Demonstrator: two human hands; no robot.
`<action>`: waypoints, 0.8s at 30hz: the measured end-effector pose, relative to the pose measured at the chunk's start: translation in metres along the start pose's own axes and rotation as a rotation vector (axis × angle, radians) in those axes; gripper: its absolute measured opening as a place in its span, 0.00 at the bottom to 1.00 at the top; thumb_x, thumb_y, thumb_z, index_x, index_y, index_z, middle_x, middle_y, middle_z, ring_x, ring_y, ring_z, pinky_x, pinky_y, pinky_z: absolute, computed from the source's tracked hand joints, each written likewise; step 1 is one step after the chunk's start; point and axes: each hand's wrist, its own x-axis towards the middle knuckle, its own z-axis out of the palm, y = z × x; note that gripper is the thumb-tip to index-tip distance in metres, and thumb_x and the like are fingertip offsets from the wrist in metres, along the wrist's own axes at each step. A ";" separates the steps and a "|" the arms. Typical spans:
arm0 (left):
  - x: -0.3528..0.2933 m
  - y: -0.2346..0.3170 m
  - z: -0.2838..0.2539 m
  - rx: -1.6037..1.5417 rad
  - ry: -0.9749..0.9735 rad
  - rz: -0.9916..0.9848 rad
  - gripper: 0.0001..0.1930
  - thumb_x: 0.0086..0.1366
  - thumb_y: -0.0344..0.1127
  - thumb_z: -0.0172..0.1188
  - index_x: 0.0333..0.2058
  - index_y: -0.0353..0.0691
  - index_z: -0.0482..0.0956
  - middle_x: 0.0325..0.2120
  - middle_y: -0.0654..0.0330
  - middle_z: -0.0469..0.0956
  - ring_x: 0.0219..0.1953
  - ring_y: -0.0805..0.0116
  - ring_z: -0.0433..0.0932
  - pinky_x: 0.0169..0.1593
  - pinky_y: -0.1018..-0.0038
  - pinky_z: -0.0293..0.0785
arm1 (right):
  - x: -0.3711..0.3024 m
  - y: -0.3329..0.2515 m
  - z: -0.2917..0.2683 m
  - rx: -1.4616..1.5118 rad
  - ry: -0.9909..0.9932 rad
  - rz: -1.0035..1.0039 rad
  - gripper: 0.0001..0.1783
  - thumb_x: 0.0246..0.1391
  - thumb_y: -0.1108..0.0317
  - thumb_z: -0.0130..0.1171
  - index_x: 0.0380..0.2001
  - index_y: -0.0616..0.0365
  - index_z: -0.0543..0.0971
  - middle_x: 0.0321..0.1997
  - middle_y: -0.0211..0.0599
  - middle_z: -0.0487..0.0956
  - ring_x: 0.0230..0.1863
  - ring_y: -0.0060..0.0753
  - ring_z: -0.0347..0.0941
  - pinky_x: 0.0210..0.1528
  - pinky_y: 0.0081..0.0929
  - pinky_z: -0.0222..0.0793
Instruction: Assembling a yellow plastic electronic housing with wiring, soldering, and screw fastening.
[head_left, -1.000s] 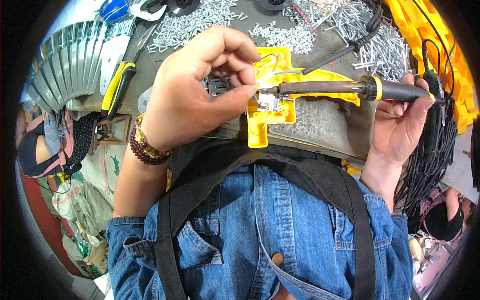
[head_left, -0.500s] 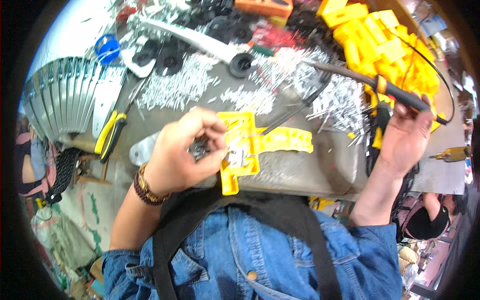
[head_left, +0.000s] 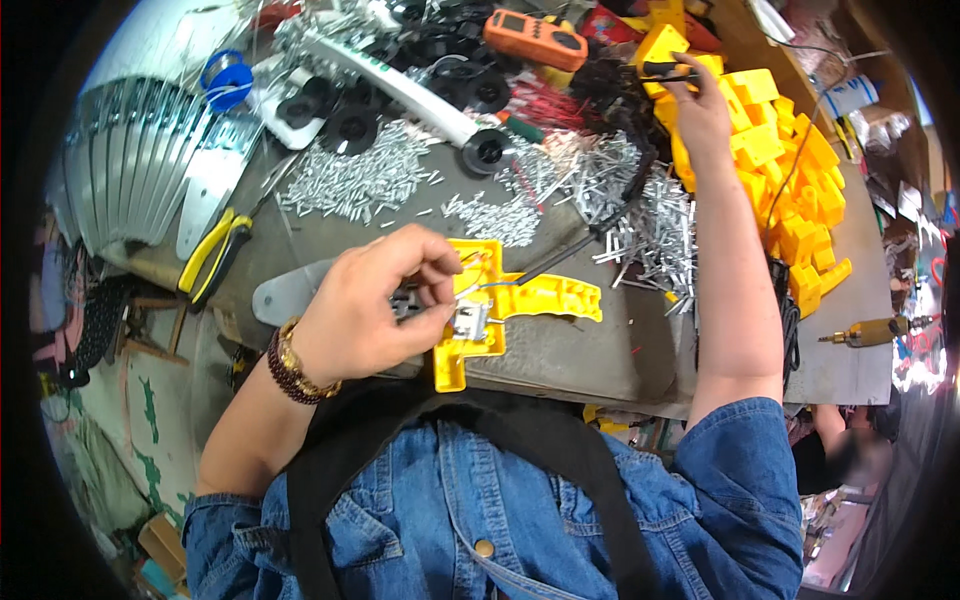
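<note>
My left hand (head_left: 375, 310), with a beaded bracelet at its wrist, curls closed round the left side of a yellow plastic housing half (head_left: 485, 340). The housing's handle part points right, and metal parts and thin wires lie inside it. My fingertips rest over its inner parts, and what they pinch there is partly hidden. A black cord (head_left: 560, 256) runs from the housing up to the right. At the far right, my right hand (head_left: 703, 115) is closed on the black-handled soldering iron (head_left: 660, 69), mostly hidden by the fingers, beside a heap of yellow housings (head_left: 760, 135).
Piles of small metal pins (head_left: 360, 175) cover the table's middle. Yellow-handled pliers (head_left: 212, 262) and fanned metal blades (head_left: 130, 165) lie left. Beyond are a blue spool (head_left: 226, 80), black discs (head_left: 487, 151) and an orange meter (head_left: 536, 40). A screwdriver-like tool (head_left: 875, 332) lies right.
My right hand has moved up and away with the soldering iron, from the right of the table to the yellow heap. My left hand stays at the housing, which has shifted slightly left.
</note>
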 end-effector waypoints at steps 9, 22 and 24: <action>-0.008 -0.004 -0.003 0.020 0.023 -0.002 0.15 0.54 0.22 0.63 0.41 0.33 0.73 0.28 0.59 0.79 0.31 0.73 0.81 0.40 0.76 0.77 | -0.009 -0.027 -0.009 0.294 0.120 -0.270 0.13 0.67 0.71 0.53 0.54 0.58 0.74 0.45 0.32 0.80 0.45 0.17 0.76 0.47 0.14 0.67; -0.003 -0.005 -0.004 -0.017 -0.038 0.012 0.16 0.55 0.22 0.62 0.42 0.31 0.72 0.30 0.61 0.78 0.32 0.77 0.77 0.39 0.78 0.76 | -0.044 -0.033 -0.004 0.307 0.114 -0.166 0.20 0.61 0.78 0.56 0.57 0.65 0.72 0.55 0.39 0.77 0.53 0.25 0.75 0.57 0.21 0.68; -0.006 -0.006 -0.004 -0.017 -0.027 0.024 0.16 0.55 0.22 0.62 0.42 0.31 0.72 0.29 0.61 0.78 0.32 0.77 0.77 0.39 0.78 0.76 | -0.078 -0.050 0.002 0.311 0.114 -0.244 0.20 0.60 0.79 0.57 0.56 0.65 0.73 0.55 0.39 0.77 0.53 0.26 0.75 0.57 0.23 0.69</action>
